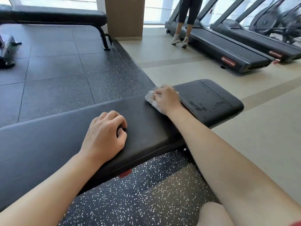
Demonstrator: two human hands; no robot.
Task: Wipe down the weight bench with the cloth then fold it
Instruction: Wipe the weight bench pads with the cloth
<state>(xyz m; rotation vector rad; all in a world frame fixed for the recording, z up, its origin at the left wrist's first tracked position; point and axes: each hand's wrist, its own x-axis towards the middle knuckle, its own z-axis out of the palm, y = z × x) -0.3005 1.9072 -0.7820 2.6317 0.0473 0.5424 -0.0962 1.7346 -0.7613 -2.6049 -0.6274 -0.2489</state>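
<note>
Your right hand [166,98] is pressing flat on the cloth [150,99], which is lying bunched under your palm on the weight bench [146,128], poking out past your fingertips. Your left hand [104,134] is resting loosely curled, apparently holding nothing.

We record bright daylight entering from the windows [156,8] at top, blown out to white. Soft glare lies on the pale floor [179,69]. Wide-angle bending curves the frame edges. The exercise bike [280,22] at upper right is blurred; shadows are faint.
</note>
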